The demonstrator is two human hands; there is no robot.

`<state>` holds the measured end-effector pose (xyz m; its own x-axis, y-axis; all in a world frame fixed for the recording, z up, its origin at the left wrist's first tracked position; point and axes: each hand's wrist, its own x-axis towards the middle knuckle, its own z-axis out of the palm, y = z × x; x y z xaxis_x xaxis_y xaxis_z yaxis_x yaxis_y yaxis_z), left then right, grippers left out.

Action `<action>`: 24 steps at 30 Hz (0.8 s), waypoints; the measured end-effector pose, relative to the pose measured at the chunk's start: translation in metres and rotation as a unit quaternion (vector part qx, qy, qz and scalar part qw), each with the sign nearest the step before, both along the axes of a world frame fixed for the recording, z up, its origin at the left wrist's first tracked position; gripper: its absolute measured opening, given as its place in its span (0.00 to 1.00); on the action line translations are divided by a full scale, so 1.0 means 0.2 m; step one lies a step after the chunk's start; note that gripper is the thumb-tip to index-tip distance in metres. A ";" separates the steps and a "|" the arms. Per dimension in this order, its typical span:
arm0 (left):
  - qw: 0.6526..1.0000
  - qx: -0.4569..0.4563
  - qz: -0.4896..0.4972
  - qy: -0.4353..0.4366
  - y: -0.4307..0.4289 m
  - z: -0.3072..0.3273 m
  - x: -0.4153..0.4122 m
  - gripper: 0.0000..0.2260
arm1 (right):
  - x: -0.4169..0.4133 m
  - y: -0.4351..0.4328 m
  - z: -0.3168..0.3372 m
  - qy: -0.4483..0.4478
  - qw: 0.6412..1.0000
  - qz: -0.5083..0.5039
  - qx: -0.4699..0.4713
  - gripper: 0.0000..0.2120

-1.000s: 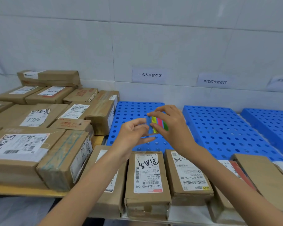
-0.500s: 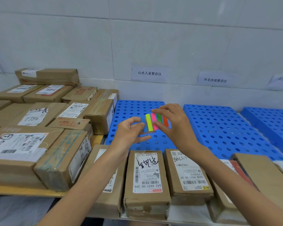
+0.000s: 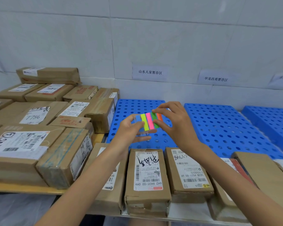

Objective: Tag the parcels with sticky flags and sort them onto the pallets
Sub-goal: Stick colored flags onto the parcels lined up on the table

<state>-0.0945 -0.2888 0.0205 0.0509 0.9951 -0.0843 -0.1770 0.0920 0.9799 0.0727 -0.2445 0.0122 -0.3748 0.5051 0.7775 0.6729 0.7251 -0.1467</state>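
Sticky flags: a clear card of sticky flags carries blue, yellow, pink, green and orange strips side by side. It is held in the air between both hands, above the near part of the leftmost pallet.
Left hand: the left hand pinches the card's left edge at the blue strip.
Right hand: the right hand grips the card's right edge by the orange strip, fingertips over the top and thumb underneath.
Pallets: three blue perforated plastic pallets lie side by side against the wall. They are the leftmost pallet, the middle pallet and the right pallet, which is cut off by the frame edge.
Front row: cardboard parcels lie along the near edge, below the hands. The handwritten-label parcel touches the 502B parcel on its right.
Left stack: more brown parcels sit packed close together, some stacked, on the yellow wooden desk. The 7786 parcel is among them.
Room: a white tiled wall rises behind everything. The first paper sign, printed in Chinese, hangs above the leftmost pallet and the second paper sign hangs above the middle one. A third at the right edge is too blurred to read.
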 end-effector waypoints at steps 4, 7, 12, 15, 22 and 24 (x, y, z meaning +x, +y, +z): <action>0.999 0.014 -0.036 0.016 -0.01 -0.01 -0.01 0.08 | -0.04 -0.01 0.01 -0.001 0.999 0.027 -0.024 0.16; 0.998 0.021 -0.066 0.008 -0.02 0.00 0.00 0.08 | -0.08 -0.01 0.00 -0.024 0.999 0.027 -0.018 0.14; 0.994 0.008 -0.099 -0.049 -0.03 0.03 0.00 0.09 | -0.08 0.01 -0.01 -0.041 0.998 0.030 0.031 0.13; 0.991 0.003 -0.117 -0.072 -0.05 0.04 -0.02 0.12 | -0.08 0.01 -0.02 -0.052 0.997 0.038 0.053 0.11; 0.978 -0.018 -0.176 -0.114 -0.06 0.03 -0.03 0.15 | -0.13 -0.02 0.00 0.004 0.998 0.051 0.023 0.07; 0.974 -0.038 -0.180 -0.133 -0.06 0.02 -0.03 0.15 | -0.14 -0.02 0.00 0.015 0.998 0.050 0.016 0.08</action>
